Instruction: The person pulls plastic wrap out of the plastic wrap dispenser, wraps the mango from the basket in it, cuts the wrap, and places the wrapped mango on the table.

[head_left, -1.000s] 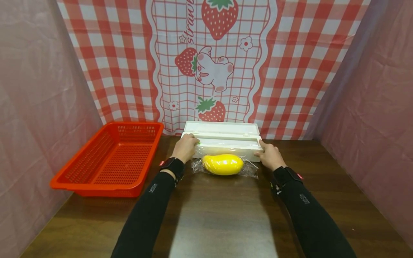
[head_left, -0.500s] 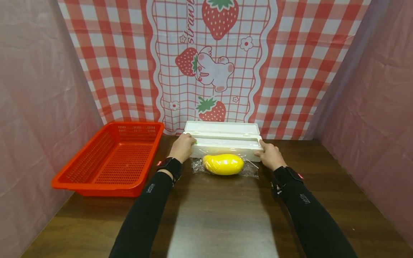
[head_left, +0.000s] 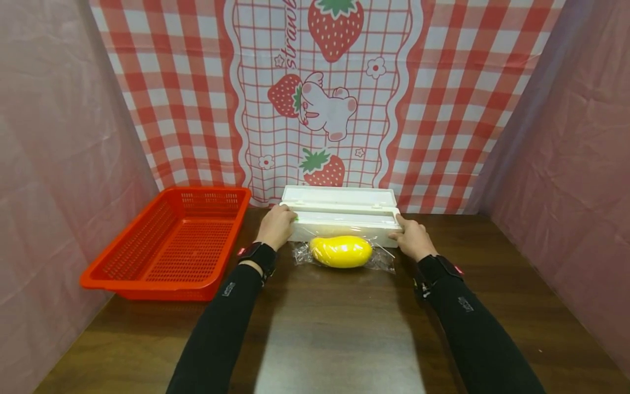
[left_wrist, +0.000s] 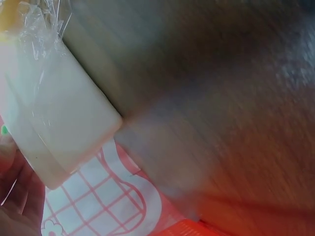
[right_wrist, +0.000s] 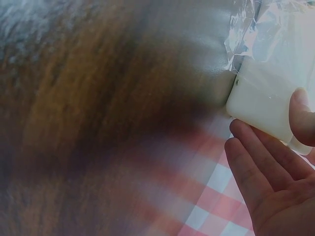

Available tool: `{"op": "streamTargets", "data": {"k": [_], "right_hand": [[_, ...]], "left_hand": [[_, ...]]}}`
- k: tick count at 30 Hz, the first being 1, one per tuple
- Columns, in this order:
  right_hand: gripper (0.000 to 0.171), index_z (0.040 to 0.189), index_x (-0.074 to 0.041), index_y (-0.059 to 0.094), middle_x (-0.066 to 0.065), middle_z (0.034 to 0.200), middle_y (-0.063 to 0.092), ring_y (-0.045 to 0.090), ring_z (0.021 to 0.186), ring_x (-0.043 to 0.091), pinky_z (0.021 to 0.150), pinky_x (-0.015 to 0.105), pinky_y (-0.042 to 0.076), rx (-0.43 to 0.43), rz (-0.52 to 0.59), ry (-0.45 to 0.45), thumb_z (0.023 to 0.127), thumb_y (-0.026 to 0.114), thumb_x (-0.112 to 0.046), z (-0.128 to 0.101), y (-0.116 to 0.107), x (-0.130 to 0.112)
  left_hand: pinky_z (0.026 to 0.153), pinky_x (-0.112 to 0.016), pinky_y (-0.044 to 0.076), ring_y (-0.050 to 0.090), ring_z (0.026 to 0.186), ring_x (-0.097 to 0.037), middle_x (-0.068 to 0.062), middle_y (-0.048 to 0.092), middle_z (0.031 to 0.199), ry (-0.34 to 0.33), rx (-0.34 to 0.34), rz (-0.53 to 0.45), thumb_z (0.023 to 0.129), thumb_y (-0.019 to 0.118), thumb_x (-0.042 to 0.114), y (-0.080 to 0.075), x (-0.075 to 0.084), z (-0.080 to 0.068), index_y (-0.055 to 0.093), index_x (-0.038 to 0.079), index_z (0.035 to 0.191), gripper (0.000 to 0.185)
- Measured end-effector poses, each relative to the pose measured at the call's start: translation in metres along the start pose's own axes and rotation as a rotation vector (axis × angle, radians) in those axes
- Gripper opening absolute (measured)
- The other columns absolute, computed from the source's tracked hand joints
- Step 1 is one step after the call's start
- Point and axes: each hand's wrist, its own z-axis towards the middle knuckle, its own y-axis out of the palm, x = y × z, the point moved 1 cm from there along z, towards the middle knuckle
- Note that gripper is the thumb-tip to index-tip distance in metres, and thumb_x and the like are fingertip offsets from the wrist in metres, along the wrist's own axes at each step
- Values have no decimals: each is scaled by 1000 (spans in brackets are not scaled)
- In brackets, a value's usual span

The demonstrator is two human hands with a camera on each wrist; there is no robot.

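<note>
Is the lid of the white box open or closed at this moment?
Open. The white box's lid stands tilted back toward the checked cloth, behind the body.
</note>
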Motion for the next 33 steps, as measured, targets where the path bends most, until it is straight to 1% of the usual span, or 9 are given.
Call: {"op": "streamTargets", "data": {"k": [4,10,14,16,18,20,25,30,33], "right_hand": [[71,157,-1,28,30,152,38,51,125,41,85,46,44,12,-15,-3,100,66,-19,0,0,0],[71,157,-1,28,31,151,38,53,121,40,83,45,45,14,-20,-5,100,66,-19,1,0,-1],[71,157,-1,27,31,152,38,53,121,40,83,44,45,7,-19,0,100,65,-18,0,0,0],[71,157,-1,27,31,152,38,53,122,40,83,44,45,4,-16,4,100,65,-18,0,1,0],[70,157,-1,27,31,152,38,52,121,40,83,43,45,0,-8,8,101,65,-18,0,1,0],[70,157,-1,27,31,152,37,52,121,39,83,43,45,-2,1,13,100,65,-18,-1,1,0],[71,157,-1,27,31,152,38,53,119,39,81,42,45,1,2,9,100,65,-18,-1,1,-1],[71,157,-1,27,31,152,38,53,119,39,79,41,45,7,-7,5,100,65,-18,-1,1,-1],[71,157,-1,27,31,152,38,52,120,40,81,42,45,4,-6,8,100,65,-18,-1,1,-1]], "left_hand": [[87,-41,51,60,95,-32,-11,69,99,-12,6,32,82,71,-6,-1,-3,-1,81,8,101,26],[86,-41,51,59,91,-32,-12,67,94,-24,22,23,80,73,-3,-3,-5,-4,81,7,100,23],[86,-41,50,59,90,-34,-13,66,92,-30,52,13,88,69,6,-2,-6,-6,80,5,99,16],[87,-42,50,60,91,-35,-13,66,91,-39,67,19,93,67,13,-2,-6,-8,80,4,98,16],[87,-42,50,60,92,-34,-13,66,90,-56,81,26,96,67,19,-2,-5,-9,79,3,95,19],[86,-42,51,60,92,-33,-12,64,90,-86,83,20,98,67,22,-2,-4,-10,78,3,93,23],[78,-43,54,59,90,-31,-12,62,91,-164,85,-8,100,65,24,-1,-1,-10,78,3,92,26],[76,-47,56,61,92,-31,-12,64,95,-191,84,6,100,64,22,-2,0,-9,78,3,93,25],[76,-50,57,62,93,-31,-12,65,95,-192,81,21,100,64,21,-2,0,-8,78,3,93,24]]}}
